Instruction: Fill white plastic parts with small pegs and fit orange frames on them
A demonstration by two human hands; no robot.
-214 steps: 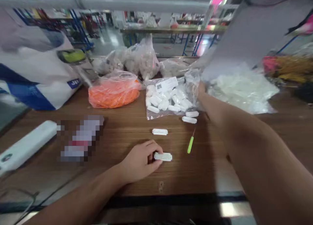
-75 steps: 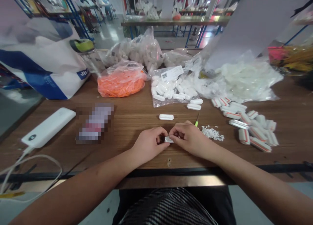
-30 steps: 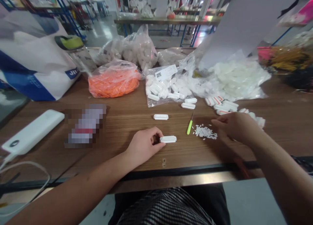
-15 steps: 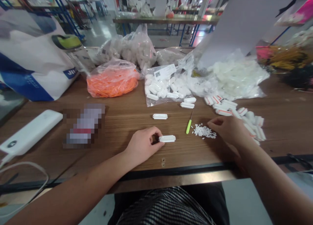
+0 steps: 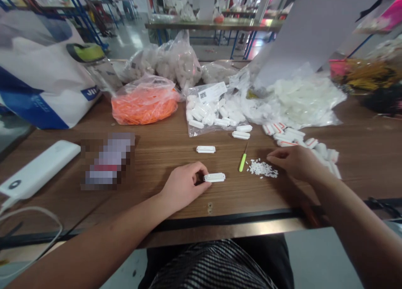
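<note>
My left hand point(image 5: 185, 183) rests on the wooden table with its fingertips gripping the left end of a white multi-pin connector housing point(image 5: 214, 177). The housing lies flat, its rows of holes facing up. My right hand point(image 5: 297, 163) hovers, fingers apart and holding nothing, just right of a small heap of white plastic bits point(image 5: 262, 169). Between the hands lies a green-handled pick point(image 5: 242, 163). A second white connector housing point(image 5: 205, 149) sits farther back. Behind my right hand lies a loose heap of red-striped white parts point(image 5: 301, 137), partly hidden by the hand.
Plastic bags sit along the table's back: orange parts point(image 5: 144, 105), white parts with a label point(image 5: 213, 109), and white bits point(image 5: 301, 101). A white power bank point(image 5: 39, 168) with a cable lies left, beside a blurred package point(image 5: 106, 161). The near table edge runs below my arms.
Earlier my hands met over a small white piece. My right hand has since moved right, past the white bits, and my left hand stays on the connector housing, which now lies on the table.
</note>
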